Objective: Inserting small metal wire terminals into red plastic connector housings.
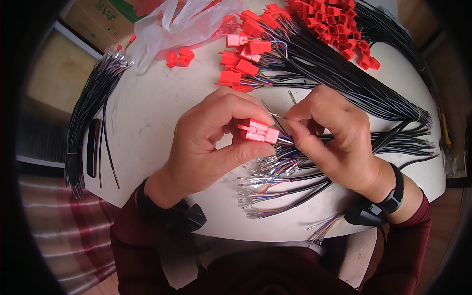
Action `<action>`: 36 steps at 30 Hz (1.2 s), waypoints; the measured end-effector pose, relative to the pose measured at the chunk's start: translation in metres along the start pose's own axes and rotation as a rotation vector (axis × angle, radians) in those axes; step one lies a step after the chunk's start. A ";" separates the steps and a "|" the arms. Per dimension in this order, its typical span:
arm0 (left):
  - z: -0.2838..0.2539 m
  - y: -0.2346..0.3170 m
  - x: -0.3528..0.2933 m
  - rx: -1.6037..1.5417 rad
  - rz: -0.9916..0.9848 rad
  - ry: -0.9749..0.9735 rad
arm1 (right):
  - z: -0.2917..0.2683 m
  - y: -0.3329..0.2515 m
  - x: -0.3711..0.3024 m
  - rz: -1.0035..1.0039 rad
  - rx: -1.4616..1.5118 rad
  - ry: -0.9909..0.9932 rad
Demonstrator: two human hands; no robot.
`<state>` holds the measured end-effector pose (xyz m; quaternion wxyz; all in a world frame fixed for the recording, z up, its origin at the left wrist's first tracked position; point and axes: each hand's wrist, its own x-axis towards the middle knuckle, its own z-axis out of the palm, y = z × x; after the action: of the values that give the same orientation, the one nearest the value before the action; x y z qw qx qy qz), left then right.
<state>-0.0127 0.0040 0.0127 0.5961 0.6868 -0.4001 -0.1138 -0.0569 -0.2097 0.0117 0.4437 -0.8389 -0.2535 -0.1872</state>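
Note:
My left hand [204,140] is closed on a red plastic connector housing [258,131], held between thumb and fingers above the table. Thin wires run out of its right end toward my right hand [339,140]. That hand pinches a thin wire [278,116] between thumb and forefinger, its metal terminal tip pointing toward my left fingers. Below both hands lies a spread of black cables [300,194] with bare coloured wires and crimped metal terminals. Part of the wires is hidden behind my right fingers.
Black cables with red connectors [314,69] lie across the back right, beside a heap of loose red housings [327,24]. A cable bundle [88,113] rests at the left edge. A clear plastic bag [177,29] and loose red housings [181,58] sit at the back.

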 end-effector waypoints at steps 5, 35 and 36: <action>0.003 -0.006 0.001 -0.083 -0.004 0.007 | -0.002 0.002 0.000 0.023 0.014 -0.033; 0.009 -0.013 0.002 -0.096 -0.237 -0.018 | 0.005 0.012 -0.005 0.190 0.085 -0.106; 0.008 -0.014 0.002 -0.152 -0.274 -0.019 | 0.005 0.013 -0.006 0.156 0.080 -0.110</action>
<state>-0.0106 -0.0039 -0.0016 0.6214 0.6868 -0.2985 -0.2304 -0.0533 -0.2136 -0.0023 0.4757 -0.8466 -0.2187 -0.0956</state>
